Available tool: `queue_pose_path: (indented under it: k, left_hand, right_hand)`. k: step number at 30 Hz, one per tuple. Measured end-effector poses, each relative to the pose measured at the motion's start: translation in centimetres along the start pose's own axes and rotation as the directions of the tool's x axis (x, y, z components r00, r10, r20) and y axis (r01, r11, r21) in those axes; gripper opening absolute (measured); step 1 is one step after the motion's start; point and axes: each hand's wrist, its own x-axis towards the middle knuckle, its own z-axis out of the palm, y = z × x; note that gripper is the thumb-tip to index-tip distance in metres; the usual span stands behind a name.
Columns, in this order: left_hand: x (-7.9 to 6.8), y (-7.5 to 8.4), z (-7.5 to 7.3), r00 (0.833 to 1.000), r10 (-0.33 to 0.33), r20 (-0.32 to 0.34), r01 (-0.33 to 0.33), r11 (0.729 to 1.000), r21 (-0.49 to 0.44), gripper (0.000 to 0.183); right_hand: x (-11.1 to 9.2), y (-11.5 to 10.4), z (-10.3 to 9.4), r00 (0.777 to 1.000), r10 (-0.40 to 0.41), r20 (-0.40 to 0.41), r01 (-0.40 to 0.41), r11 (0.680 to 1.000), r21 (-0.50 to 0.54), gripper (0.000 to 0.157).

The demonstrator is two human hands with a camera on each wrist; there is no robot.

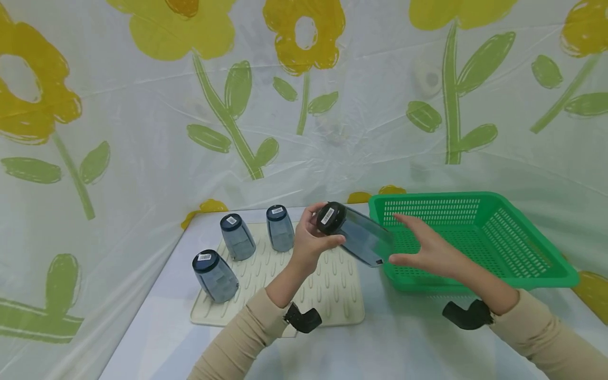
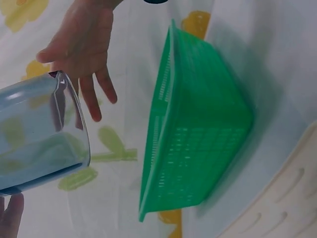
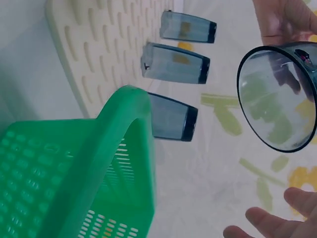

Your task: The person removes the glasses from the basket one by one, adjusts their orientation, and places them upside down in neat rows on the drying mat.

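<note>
My left hand [image 1: 309, 244] grips a clear blue-grey tumbler [image 1: 364, 235] round its dark base, which carries a white label. The tumbler is held tilted in the air, its open rim facing down and right. Close to that rim, my right hand [image 1: 433, 252] is spread with thumb and fingers apart and holds nothing. In the right wrist view the tumbler's round mouth [image 3: 275, 101] shows above my right fingers [image 3: 272, 223]. Three similar tumblers, one at the front [image 1: 216, 277] and two farther back [image 1: 238, 237] [image 1: 280, 229], stand upside down on a cream drying mat [image 1: 332, 295].
A green perforated plastic basket [image 1: 532, 274] stands on the right of the white table [image 1: 380, 338], partly behind my right hand. A flower-printed curtain [image 1: 361, 116] hangs behind the table.
</note>
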Motion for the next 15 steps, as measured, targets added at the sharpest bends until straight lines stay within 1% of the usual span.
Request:
queue_pose_path:
  k: [6, 11, 15]
  left_hand:
    - [0.1, 0.2, -0.9, 0.999, -0.037, -0.029, 0.038, 0.998, 0.048, 0.088]
    - [0.0, 0.4, -1.8, 0.997, -0.054, -0.048, 0.059, 0.993, 0.103, 0.098]
    - [-0.1, 0.6, -2.5, 0.996, -0.065, -0.057, 0.072, 0.989, 0.133, 0.1]
  right_hand:
    - [-0.2, 0.5, -0.1, 0.999, 0.003, -0.035, -0.006, 0.997, -0.075, 0.09]
    - [-0.5, 1.0, -0.1, 0.998, 0.028, -0.055, -0.034, 0.993, -0.113, 0.093]
    - [-0.7, 1.6, -0.2, 0.997, 0.043, -0.07, -0.053, 0.988, -0.146, 0.097]
